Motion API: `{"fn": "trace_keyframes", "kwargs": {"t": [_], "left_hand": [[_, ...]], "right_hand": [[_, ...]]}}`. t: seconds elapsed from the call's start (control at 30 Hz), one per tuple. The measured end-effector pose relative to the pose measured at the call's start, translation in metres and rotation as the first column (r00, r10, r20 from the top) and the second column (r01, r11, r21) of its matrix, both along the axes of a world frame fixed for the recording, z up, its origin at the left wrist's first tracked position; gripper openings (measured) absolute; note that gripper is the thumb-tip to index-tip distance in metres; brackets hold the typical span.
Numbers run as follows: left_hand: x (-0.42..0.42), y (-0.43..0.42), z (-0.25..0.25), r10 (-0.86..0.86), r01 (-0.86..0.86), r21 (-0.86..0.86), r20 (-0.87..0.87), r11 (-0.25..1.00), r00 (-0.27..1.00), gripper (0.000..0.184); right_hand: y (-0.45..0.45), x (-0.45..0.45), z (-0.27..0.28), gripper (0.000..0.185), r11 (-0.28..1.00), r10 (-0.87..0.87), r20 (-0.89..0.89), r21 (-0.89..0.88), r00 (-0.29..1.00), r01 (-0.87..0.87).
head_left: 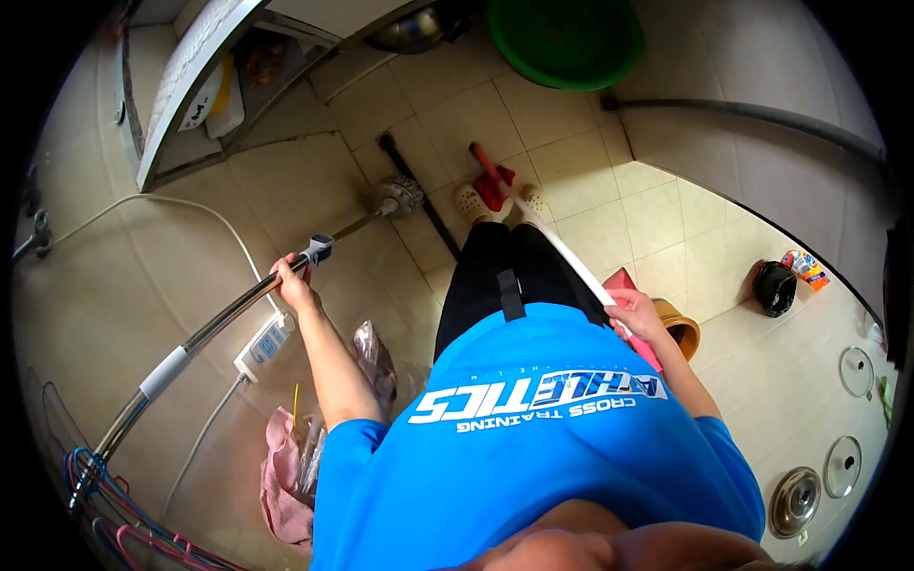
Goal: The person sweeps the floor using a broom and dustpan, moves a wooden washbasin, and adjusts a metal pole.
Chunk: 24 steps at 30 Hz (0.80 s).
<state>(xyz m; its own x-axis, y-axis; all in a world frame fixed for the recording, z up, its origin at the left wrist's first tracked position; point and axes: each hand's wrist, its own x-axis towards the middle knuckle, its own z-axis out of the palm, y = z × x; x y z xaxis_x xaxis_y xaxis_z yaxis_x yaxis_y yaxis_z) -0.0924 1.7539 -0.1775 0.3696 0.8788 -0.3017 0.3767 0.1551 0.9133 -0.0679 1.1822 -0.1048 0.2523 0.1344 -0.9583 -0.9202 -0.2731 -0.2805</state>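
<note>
My left hand (297, 287) is closed around the metal handle of a mop (228, 319), near a grey-and-white collar. The round grey mop head (400, 195) is at the far end, beside a dark pipe (419, 195). My right hand (635, 314) is wrapped around a long white pole (562, 246) with a red far end and a pink part near the hand. This pole slants across my legs towards my feet. A red piece (494, 190) shows between my light clogs (471, 202); I cannot tell whether it belongs to the pole.
A white power strip (265, 344) with cords is on the left. Coloured hangers (143, 533) are at lower left. A green basin (566, 38) stands ahead. On the right are a yellowish bucket (684, 333), a black bag (773, 288) and several pot lids (795, 502).
</note>
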Motion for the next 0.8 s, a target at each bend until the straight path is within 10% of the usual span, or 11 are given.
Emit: {"fn": "trace_keyframes", "kwargs": {"t": [0.37,0.8], "left_hand": [[-0.001,-0.010,0.018,0.134,-0.144,-0.122,-0.082,0.982,0.988,0.042],[-0.060,-0.151,0.026,-0.149,0.065,-0.297,-0.271,0.953,0.951,0.046]], "right_hand": [[-0.042,-0.011,-0.040,0.031,0.992,0.004,-0.122,0.125,0.993,0.011],[-0.046,0.015,-0.062,0.024,0.937,0.106,-0.240,0.348,0.965,-0.017]]}}
